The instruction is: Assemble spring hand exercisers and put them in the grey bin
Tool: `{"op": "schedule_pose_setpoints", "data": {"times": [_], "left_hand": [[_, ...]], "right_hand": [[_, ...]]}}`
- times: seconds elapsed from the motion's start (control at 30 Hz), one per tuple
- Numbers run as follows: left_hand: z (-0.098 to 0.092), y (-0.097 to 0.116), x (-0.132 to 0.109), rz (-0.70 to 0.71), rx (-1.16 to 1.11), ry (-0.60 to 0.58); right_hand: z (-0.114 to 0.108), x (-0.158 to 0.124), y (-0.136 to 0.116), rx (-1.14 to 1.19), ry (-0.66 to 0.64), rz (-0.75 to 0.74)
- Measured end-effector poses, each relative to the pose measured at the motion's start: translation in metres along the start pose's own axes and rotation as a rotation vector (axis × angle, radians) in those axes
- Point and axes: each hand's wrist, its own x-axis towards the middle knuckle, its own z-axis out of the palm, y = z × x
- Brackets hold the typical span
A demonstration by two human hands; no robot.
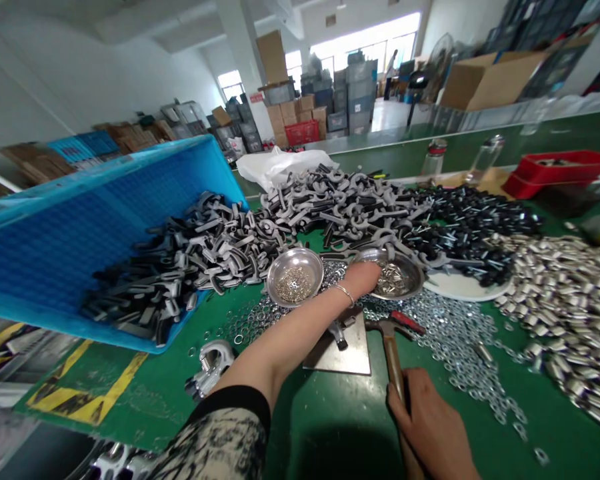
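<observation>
My left hand (364,279) reaches over the left rim of a metal bowl (414,279) holding small metal pins (391,280). Its fingers are closed down among the pins, and whatever they grip is hidden. In my right hand (430,423) is the wooden handle of a hammer (393,357), its head lying near a flat steel plate (343,360). On that plate, partly behind my left forearm, sits a grey metal part (337,333). A second metal bowl (295,257) with tiny fittings stands left of my left wrist.
A tilted blue crate (105,233) spills grey and black C-shaped parts (330,200). Loose nuts (460,353), silver cylinders (575,300) and black-headed screws (470,227) are heaped on the right. A red-handled tool (407,323) touches the hammer area. A red bin (555,175) stands behind.
</observation>
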Motion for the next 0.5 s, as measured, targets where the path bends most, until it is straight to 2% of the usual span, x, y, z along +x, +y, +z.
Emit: {"op": "schedule_pose_setpoints", "data": {"times": [0.2,0.3,0.37,0.43,0.5], "left_hand": [[-0.001,0.001,0.002,0.025,-0.152,0.168],[-0.012,0.005,-0.017,0.036,-0.219,0.236],[-0.015,0.013,-0.047,0.064,-0.279,0.28],[-0.01,0.025,-0.093,0.127,-0.399,0.295],[0.004,0.04,-0.145,0.199,-0.551,0.2]], "right_hand": [[0.0,0.002,-0.005,-0.025,0.005,0.027],[-0.004,0.0,-0.002,-0.001,-0.016,0.062],[-0.014,0.001,0.002,0.092,0.008,0.032],[-0.026,0.003,0.005,0.209,0.059,-0.042],[-0.039,0.005,0.0,0.3,0.036,-0.119]]}}
